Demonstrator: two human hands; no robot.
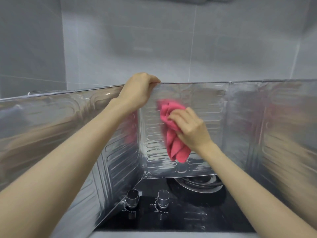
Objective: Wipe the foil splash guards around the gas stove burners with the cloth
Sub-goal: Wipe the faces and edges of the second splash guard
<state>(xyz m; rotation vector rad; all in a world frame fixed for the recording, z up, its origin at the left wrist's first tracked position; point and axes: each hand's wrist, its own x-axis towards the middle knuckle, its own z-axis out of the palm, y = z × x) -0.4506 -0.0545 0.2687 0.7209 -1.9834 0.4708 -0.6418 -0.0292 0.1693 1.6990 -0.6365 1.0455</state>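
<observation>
A silver foil splash guard (205, 103) stands folded in panels around the black gas stove. My left hand (137, 91) grips the guard's top edge, fingers curled over it near the fold. My right hand (187, 127) holds a bunched pink cloth (173, 134) pressed against the back panel, with the cloth's lower end hanging loose. The cloth's upper part is blurred. A pink reflection shows on the left panel (120, 160).
Below the guard lies the black glass stove top (188, 219) with two metal knobs (132, 198) (163, 199) and a burner ring (197, 183) at the back. Grey tiled wall (154, 40) rises behind. The guard's right panel (274, 134) extends toward me.
</observation>
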